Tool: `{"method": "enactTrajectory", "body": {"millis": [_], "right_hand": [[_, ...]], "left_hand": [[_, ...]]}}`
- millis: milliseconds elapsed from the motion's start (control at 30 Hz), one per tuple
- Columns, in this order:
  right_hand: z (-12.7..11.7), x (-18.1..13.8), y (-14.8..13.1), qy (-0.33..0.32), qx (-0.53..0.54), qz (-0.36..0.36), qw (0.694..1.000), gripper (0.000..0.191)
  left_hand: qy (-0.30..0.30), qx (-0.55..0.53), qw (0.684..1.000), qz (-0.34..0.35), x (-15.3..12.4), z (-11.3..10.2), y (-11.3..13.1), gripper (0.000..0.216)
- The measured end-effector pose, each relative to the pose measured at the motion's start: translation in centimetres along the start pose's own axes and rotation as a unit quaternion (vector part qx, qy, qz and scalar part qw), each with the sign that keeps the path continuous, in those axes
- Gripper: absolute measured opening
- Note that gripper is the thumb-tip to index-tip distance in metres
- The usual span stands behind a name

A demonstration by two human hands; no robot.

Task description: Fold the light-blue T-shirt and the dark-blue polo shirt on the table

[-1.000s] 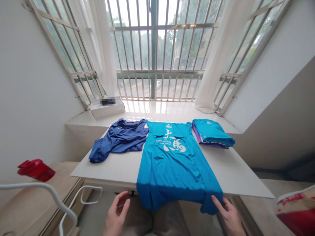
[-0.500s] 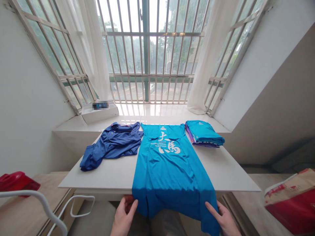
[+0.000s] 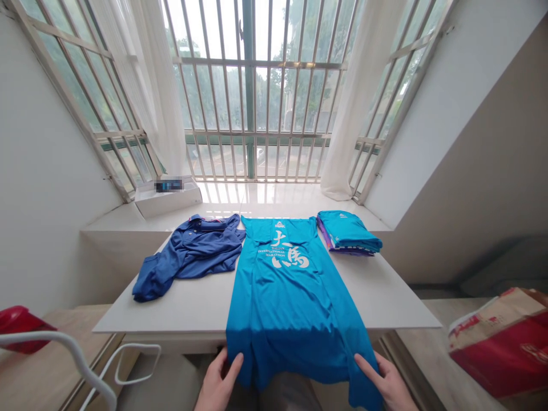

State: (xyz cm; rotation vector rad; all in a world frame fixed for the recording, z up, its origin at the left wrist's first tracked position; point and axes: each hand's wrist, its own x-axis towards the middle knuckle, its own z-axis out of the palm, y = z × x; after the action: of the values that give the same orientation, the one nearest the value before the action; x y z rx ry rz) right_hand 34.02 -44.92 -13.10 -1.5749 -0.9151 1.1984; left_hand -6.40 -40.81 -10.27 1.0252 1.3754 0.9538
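Pinches, at lower centre of the frame, the hanging hem of the bright turquoise printed fabric T-shirt (image 3: 291,297) with the left hand (image 3: 218,383). Lays the right hand (image 3: 387,383) on the hem's other corner, grip impossible to tell. Shows the T-shirt spread mid-frame on the white tabletop (image 3: 188,305), between a crumpled navy polo shirt (image 3: 192,254) left and a folded turquoise garment stack (image 3: 349,231) right.

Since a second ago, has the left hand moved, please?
Yes. Against the table edge, the left hand came right, onto the teal shirt's hanging hem.
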Motion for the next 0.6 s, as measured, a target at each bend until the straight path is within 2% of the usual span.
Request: {"method": "enactTrajectory", "body": {"millis": [133,233,333,400,600], "right_hand": [[0.0,-0.5,-0.3,-0.003,-0.010,-0.002,1.000,0.049],[-0.2,-0.9,-0.9,-0.020,-0.002,0.007,1.000,0.051],[-0.3,-1.6,-1.7,-0.045,0.005,0.011,0.999,0.051],[-0.2,-2.2,-2.2,-0.057,0.000,0.018,0.998,0.052],[0.4,-3.7,-2.5,-0.050,0.002,0.045,0.998,0.055]], "left_hand": [[-0.057,0.041,0.997,0.017,-0.6,-0.4,0.9,0.066],[-0.086,0.019,0.996,-0.015,-1.1,-1.4,1.2,0.070],[-0.072,-0.004,0.993,-0.090,-1.7,-2.3,1.2,0.076],[-0.053,-0.022,0.992,-0.110,-2.2,-2.7,1.3,0.077],[-0.080,-0.071,0.993,-0.056,-3.8,-2.4,2.1,0.065]]}}
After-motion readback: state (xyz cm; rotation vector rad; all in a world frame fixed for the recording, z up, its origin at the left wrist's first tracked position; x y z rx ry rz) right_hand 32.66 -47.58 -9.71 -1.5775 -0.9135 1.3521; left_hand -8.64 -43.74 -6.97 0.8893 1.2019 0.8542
